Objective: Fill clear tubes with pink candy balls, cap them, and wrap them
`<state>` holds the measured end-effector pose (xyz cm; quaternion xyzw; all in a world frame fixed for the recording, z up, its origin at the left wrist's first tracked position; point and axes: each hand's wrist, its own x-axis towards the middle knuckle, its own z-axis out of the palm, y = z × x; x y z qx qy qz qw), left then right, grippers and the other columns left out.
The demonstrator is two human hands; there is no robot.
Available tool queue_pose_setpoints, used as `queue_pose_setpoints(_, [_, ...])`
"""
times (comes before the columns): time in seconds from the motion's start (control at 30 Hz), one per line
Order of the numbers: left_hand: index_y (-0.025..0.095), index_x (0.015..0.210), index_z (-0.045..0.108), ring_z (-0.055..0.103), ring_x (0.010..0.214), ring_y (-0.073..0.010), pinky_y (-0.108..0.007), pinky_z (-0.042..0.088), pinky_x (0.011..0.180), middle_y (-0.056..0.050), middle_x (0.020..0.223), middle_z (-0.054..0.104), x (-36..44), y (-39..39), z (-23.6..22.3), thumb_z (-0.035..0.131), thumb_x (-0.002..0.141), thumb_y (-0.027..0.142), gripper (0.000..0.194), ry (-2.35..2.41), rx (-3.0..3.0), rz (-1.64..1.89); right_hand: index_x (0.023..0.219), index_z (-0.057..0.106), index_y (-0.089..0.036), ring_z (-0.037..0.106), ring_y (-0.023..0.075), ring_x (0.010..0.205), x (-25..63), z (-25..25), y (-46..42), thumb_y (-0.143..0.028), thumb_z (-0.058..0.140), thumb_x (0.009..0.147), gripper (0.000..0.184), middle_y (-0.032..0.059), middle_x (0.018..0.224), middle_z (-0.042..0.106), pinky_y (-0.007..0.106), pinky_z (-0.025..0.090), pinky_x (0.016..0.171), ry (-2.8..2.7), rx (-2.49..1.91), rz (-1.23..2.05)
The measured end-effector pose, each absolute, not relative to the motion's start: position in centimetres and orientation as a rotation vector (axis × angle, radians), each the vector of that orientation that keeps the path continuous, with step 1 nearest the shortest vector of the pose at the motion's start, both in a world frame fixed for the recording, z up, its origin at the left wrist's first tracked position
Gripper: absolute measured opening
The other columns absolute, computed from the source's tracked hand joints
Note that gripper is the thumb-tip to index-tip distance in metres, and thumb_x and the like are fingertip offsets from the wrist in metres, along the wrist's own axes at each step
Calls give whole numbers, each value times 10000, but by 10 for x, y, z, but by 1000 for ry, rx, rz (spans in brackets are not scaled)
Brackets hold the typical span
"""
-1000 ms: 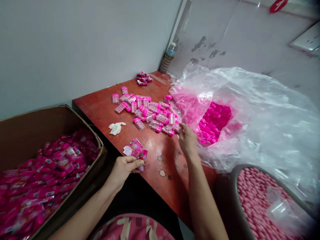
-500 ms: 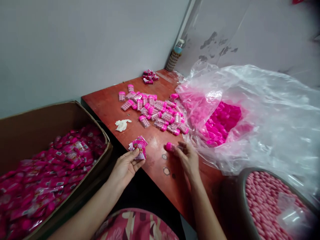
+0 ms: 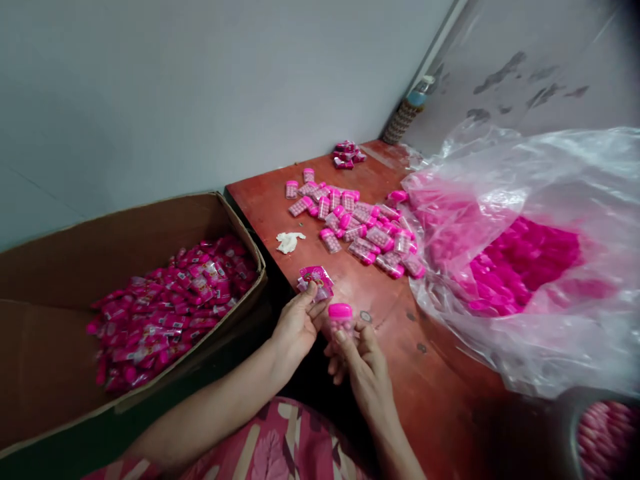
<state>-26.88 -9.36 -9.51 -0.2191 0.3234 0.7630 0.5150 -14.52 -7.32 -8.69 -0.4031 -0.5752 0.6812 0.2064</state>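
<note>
My left hand (image 3: 299,321) pinches a small stack of printed pink sleeves (image 3: 317,281) between thumb and fingers, close to the table's front edge. Just right of it, my right hand (image 3: 364,353) grips a small clear candy jar (image 3: 342,320) with a pink cap, held upright with pale pink balls inside. The two hands are close together. Farther back on the table lies a pile of similar capped jars (image 3: 367,227), most of them on their sides.
An open cardboard box (image 3: 245,240) of pink wrapped packs (image 3: 170,320) stands left of the red table (image 3: 260,200). At right are a clear plastic bag (image 3: 565,173) of pink caps (image 3: 525,267) and a tub (image 3: 567,427) of pink candies. A bottle (image 3: 415,100) stands in the corner.
My right hand has brought the jar left and turned it upright beside my left hand. The camera view has swung left, showing more of the box and less of the tub.
</note>
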Motion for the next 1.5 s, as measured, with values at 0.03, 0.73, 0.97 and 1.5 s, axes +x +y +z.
queue_pose_setpoints(0.03, [120,719,578,619,569,-121,-216,507,541,-38,649,637,-268,-94,-94,621,767,208,109,771,-514,1831,946,435,-215,518,88,393,-149,-89,-76,-436,548,802,286,-36,607,587,157,397,319,-1592,-1133,1890])
queue_pose_setpoints(0.73, [105,610,573,474,389,-87,-204,361,383,9,470,525,-267,-101,-93,693,672,318,252,989,167,1709,805,539,-193,505,87,398,-153,-103,-65,-446,541,802,254,-17,600,592,177,400,344,-1719,-1095,1785])
queue_pose_setpoints(0.97, [80,553,621,517,436,-101,-226,399,462,-36,510,598,-273,-101,-96,713,644,287,245,1012,256,1628,794,532,-200,493,84,385,-150,-107,-63,-455,549,793,256,-27,572,579,169,375,333,-1727,-1083,1797])
queue_pose_setpoints(1.5, [76,574,625,519,428,-113,-246,413,466,-28,493,584,-265,-103,-91,712,634,326,271,1137,303,1593,714,477,-191,397,55,342,-149,-105,-61,-459,489,827,291,-54,491,494,153,271,313,-1711,-1108,1855])
